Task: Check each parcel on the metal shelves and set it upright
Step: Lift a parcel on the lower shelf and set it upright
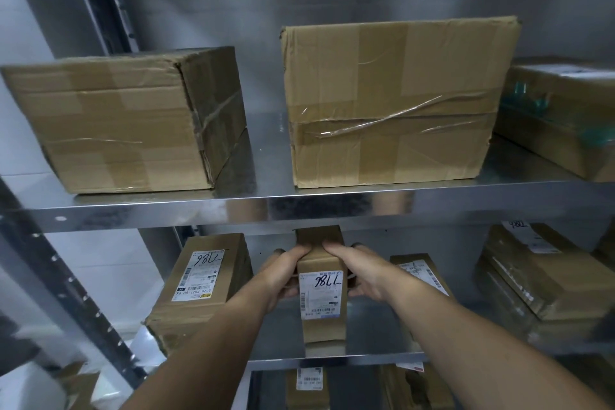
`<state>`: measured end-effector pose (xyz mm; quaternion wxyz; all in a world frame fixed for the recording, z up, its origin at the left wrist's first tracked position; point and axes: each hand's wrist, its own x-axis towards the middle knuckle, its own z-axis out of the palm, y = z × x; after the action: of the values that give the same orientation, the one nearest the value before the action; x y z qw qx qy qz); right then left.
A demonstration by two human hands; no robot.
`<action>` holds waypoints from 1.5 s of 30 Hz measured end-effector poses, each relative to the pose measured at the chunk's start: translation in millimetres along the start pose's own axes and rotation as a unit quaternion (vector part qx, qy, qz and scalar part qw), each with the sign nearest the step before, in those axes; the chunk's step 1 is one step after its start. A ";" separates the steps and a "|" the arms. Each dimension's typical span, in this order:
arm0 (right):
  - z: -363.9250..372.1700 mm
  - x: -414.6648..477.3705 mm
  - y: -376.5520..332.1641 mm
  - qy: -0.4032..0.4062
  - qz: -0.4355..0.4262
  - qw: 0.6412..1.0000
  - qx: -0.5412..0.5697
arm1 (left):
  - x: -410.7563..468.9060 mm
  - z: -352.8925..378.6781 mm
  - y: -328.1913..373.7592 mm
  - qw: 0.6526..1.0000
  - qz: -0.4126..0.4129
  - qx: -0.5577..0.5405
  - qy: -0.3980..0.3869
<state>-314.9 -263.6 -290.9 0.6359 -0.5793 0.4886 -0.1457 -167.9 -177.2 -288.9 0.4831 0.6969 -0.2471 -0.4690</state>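
Forearms extended; left hand (287,271), right hand (361,271), both gripping one parcel (322,323)

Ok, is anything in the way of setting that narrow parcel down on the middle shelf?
Nothing visible. The left hand and right hand grip the narrow parcel, over bare shelf. The left parcel and right parcel flank it, both apart from it.
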 end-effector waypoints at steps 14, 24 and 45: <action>3.7 -3.3 -1.8 -0.018 0.009 1.000 -0.010 | -3.3 3.6 -1.8 0.999 0.007 0.025 0.027; -6.6 -20.3 -18.8 -0.012 0.017 0.996 0.087 | -13.2 -2.0 6.5 0.999 0.003 -0.048 -0.005; 11.9 9.6 78.6 -0.009 0.072 0.995 0.066 | -0.1 17.3 -74.0 0.997 -0.060 -0.034 -0.022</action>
<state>-330.9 -241.2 -366.1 0.6858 -0.5011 0.5125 -0.1260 -191.4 -154.3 -357.5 0.4722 0.6830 -0.1989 -0.5205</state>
